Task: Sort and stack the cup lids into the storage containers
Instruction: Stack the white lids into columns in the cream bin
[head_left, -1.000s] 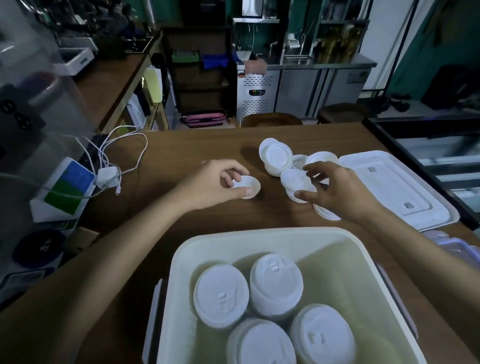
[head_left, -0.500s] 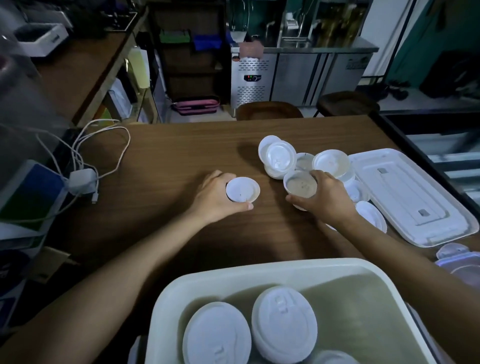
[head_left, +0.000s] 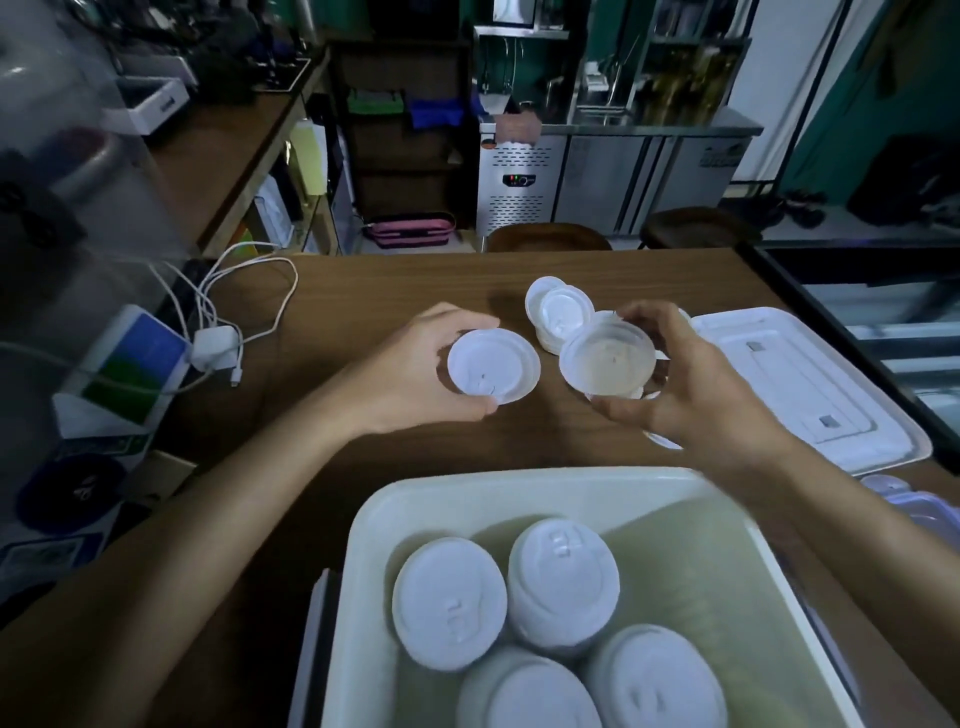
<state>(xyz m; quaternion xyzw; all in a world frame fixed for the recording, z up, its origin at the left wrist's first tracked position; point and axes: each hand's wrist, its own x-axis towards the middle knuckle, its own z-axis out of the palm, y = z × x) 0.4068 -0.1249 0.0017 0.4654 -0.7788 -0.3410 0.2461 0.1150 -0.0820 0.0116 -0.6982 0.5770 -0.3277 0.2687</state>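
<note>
My left hand grips a white cup lid, top side facing me, above the wooden table. Just to its right, my right hand holds a second lid with its hollow underside toward me. Behind them, a small pile of loose white lids lies on the table. Close to me stands an open white storage container with several stacks of lids inside.
A flat white container cover lies on the table at the right, a clear-lidded box nearer. White charger and cables and a blue-green card stand sit at the left. Stools and a steel counter stand beyond the far edge.
Both hands have lifted their lids off the table and brought them toward me. The right-hand lid is tipped with its underside facing the camera.
</note>
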